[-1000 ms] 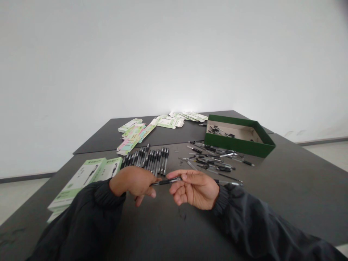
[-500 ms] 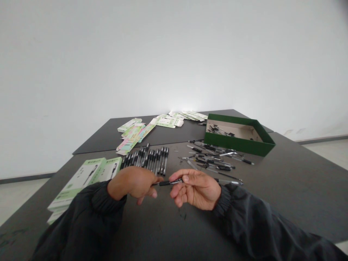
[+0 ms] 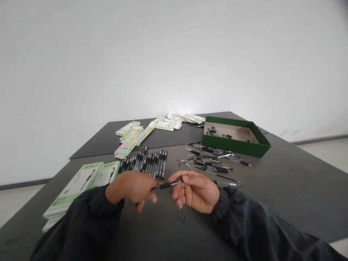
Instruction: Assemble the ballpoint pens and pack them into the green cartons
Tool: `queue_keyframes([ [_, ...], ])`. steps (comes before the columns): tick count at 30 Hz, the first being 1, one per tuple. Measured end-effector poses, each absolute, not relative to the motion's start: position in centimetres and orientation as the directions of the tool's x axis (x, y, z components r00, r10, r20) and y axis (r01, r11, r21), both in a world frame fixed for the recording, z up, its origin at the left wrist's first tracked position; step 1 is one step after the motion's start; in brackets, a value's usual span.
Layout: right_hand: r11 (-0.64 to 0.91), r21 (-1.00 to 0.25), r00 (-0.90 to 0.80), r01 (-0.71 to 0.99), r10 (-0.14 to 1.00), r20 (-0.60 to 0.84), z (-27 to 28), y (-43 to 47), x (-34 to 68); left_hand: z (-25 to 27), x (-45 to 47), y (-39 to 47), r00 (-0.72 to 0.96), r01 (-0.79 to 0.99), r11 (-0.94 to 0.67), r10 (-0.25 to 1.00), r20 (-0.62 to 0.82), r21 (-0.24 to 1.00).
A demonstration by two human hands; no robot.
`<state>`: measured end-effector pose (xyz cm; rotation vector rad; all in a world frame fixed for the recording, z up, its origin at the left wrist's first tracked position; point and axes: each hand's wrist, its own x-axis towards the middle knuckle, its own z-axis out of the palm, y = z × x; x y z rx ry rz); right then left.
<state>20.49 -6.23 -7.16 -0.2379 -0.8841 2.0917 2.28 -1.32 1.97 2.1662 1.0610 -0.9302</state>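
A black-gripped pen (image 3: 165, 185) spans the gap between my two hands above the table. The fingers of my left hand (image 3: 134, 186) are closed on its left end, where the tip is partly hidden. My right hand (image 3: 194, 190) pinches the other end between thumb and index finger, the remaining fingers curled below. Just behind my left hand lies a row of capped pens (image 3: 154, 163), side by side. Loose pen parts (image 3: 214, 163) are scattered beyond my right hand, some with black grips, some clear.
A green open box (image 3: 236, 143) with several pen parts inside stands at the back right. Stacked green-and-white pen boxes (image 3: 78, 185) lie to the left. Flattened cartons (image 3: 133, 141) spread across the back of the dark table (image 3: 293, 188), near the wall.
The pen tilts slightly more, its right end higher. Both hands keep their hold on it. The whole view has shifted a little.
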Motion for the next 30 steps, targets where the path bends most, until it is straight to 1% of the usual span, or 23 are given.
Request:
queue_keyframes([
  [6,-0.392,-0.668,-0.625,-0.632,0.768,0.141,-7.5,-6.3,20.6,2.4,2.3,-1.4,0.450,0.831,-0.522,0.427,-0.784,0.193],
  [10,-0.389,-0.689,-0.628,-0.612,0.768,0.125,-7.5,-6.3,20.5,2.6,2.5,-1.5,0.444,0.830,-0.526,0.422,-0.791,0.185],
  [13,-0.395,-0.687,-0.626,-0.610,0.772,0.112,-7.3,-6.2,20.6,2.7,2.7,-1.6,0.439,0.834,-0.521,0.426,-0.791,0.181],
  [16,-0.368,-0.691,-0.601,-0.622,0.790,0.120,-7.1,-6.1,20.6,2.5,2.4,-1.4,0.442,0.832,-0.529,0.445,-0.779,0.170],
  [21,-0.263,-0.765,-0.514,-0.588,0.852,0.102,-7.4,-5.9,20.7,1.9,1.6,-1.0,0.473,0.824,-0.526,0.431,-0.768,0.213],
  [25,-0.158,-0.819,-0.401,-0.552,0.911,0.095,-7.5,-5.3,21.2,2.0,1.3,-0.9,0.509,0.808,-0.537,0.430,-0.745,0.242],
  [27,-0.070,-0.836,-0.323,-0.545,0.937,0.132,-6.7,-5.1,21.5,2.1,1.2,-0.9,0.525,0.799,-0.540,0.411,-0.746,0.264],
  [30,0.086,-0.826,-0.204,-0.557,0.950,0.236,-3.9,-6.0,22.0,1.9,0.9,-0.7,0.535,0.789,-0.547,0.388,-0.750,0.280],
])
